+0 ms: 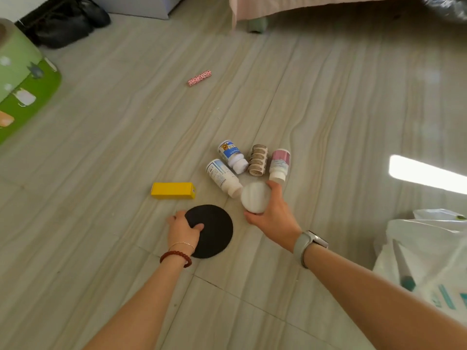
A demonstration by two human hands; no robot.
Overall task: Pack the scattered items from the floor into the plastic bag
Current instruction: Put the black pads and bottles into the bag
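My left hand (183, 229) pinches the left edge of a flat black round pad (214, 231) lying on the floor. My right hand (273, 215) grips a white round container (255, 197) just above the floor. Behind it lie two white bottles with blue labels (231, 155) (222, 176), a brown patterned roll (257, 160) and a pink-labelled bottle (279, 164). A yellow box (173, 190) lies to the left. A small pink patterned tube (199, 78) lies farther off. The white plastic bag (429, 261) stands at the right, holding a long grey tool.
A green patterned bin (22, 84) stands at the left edge and a dark bag (63, 21) at the far left. A bed with a pink cover (303, 6) runs along the top. Bright light reflects off the floor at the right.
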